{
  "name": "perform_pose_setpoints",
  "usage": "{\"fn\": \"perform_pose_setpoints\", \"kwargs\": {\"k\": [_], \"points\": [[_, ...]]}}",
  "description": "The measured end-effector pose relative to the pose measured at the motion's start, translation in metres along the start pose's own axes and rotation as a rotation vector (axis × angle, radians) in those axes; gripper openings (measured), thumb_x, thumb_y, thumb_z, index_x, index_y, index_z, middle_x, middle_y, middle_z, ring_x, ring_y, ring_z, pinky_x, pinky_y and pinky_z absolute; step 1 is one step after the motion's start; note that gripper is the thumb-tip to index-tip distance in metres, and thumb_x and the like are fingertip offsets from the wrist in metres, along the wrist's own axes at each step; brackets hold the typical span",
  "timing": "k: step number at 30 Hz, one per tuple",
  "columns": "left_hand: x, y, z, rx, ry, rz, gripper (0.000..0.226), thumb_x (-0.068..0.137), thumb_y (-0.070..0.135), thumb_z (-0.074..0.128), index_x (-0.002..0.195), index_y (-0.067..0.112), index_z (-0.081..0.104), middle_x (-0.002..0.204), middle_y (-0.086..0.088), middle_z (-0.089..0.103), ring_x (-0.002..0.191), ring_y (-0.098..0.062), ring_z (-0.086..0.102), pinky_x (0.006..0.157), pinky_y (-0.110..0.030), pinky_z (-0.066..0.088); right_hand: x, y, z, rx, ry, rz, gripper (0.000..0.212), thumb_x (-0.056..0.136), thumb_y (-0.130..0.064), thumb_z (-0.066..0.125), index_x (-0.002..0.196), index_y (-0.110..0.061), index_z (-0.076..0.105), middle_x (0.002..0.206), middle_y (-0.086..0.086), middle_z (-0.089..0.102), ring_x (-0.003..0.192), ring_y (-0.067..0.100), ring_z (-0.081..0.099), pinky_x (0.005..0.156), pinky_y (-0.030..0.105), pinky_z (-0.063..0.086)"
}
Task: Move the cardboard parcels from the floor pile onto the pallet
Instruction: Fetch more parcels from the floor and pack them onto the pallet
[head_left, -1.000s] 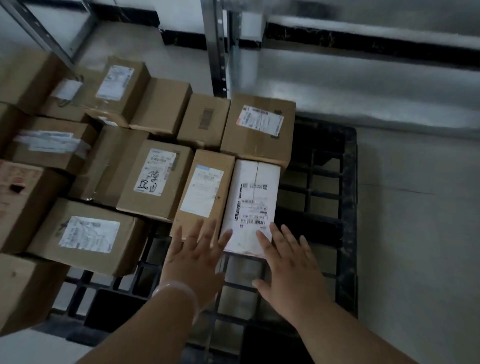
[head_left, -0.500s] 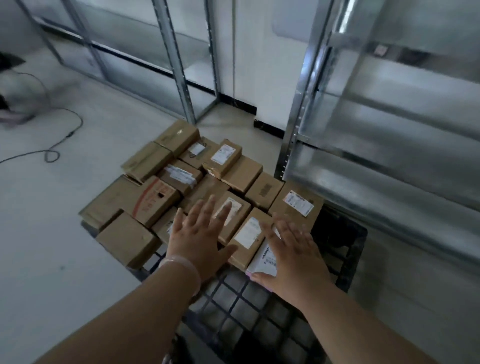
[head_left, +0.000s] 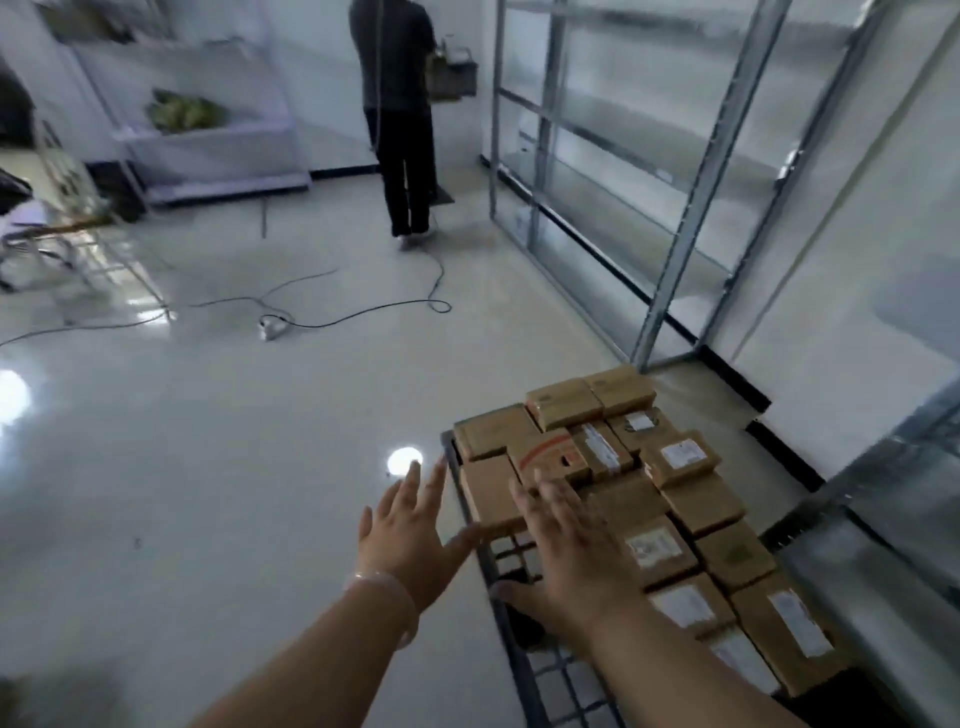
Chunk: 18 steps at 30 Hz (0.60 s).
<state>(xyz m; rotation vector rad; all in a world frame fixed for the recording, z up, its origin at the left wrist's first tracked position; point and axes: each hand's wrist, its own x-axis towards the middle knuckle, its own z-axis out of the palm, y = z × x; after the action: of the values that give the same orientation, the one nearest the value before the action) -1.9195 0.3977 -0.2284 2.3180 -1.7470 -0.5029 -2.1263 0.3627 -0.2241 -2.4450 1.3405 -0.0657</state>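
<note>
While the left hand (head_left: 410, 540) hangs over bare floor (head_left: 208, 467) and the right hand (head_left: 571, 561) over the black pallet's (head_left: 519, 675) near-left edge, both are empty, fingers (head_left: 400, 501) spread wide. Cardboard parcels (head_left: 675, 499) fill the pallet at lower right, rows running up-frame, nearest the right hand. No floor pile is in view.
</note>
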Motion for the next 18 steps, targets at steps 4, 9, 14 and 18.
{"fn": "perform_pose_setpoints", "kwargs": {"k": [4,9,14,18], "points": [[-0.014,-0.085,-0.056,-0.050,0.071,-0.154,0.089,0.085,0.080,0.032,0.152,0.045,-0.015,0.165,0.008,-0.005,0.152,-0.020,0.006,0.121,-0.046,0.009,0.056,-0.101,-0.004,-0.096,-0.023,-0.184,0.105,0.081,-0.081,0.045,0.130,-0.055,-0.044,0.151,-0.016,-0.037,0.141,0.009,-0.027,0.110,0.037,-0.017],[-0.028,-0.194,-0.124,-0.032,0.175,-0.263,0.090,0.085,0.080,0.033,0.152,0.044,-0.015,0.165,0.008,-0.005,0.152,-0.019,0.005,0.121,-0.046,0.009,0.116,-0.203,-0.006,-0.073,-0.005,-0.275,0.102,0.079,-0.082,0.044,0.127,-0.056,-0.043,0.157,-0.015,-0.031,0.140,0.004,-0.033,0.120,0.040,-0.015],[-0.034,-0.270,-0.167,-0.071,0.277,-0.341,0.089,0.085,0.078,0.035,0.151,0.045,-0.015,0.165,0.007,-0.005,0.152,-0.018,0.005,0.122,-0.044,0.011,0.165,-0.279,-0.007,-0.073,-0.003,-0.328,0.103,0.081,-0.080,0.046,0.140,-0.050,-0.033,0.162,-0.010,-0.025,0.148,0.009,-0.024,0.120,0.038,-0.014],[-0.049,-0.320,-0.186,-0.093,0.329,-0.414,0.090,0.086,0.077,0.038,0.152,0.045,-0.014,0.165,0.007,-0.006,0.152,-0.019,0.005,0.121,-0.045,0.012,0.191,-0.342,0.007,-0.054,-0.063,-0.405,0.102,0.082,-0.078,0.047,0.151,-0.045,-0.020,0.163,-0.011,-0.022,0.149,0.008,-0.022,0.121,0.038,-0.012]]}}
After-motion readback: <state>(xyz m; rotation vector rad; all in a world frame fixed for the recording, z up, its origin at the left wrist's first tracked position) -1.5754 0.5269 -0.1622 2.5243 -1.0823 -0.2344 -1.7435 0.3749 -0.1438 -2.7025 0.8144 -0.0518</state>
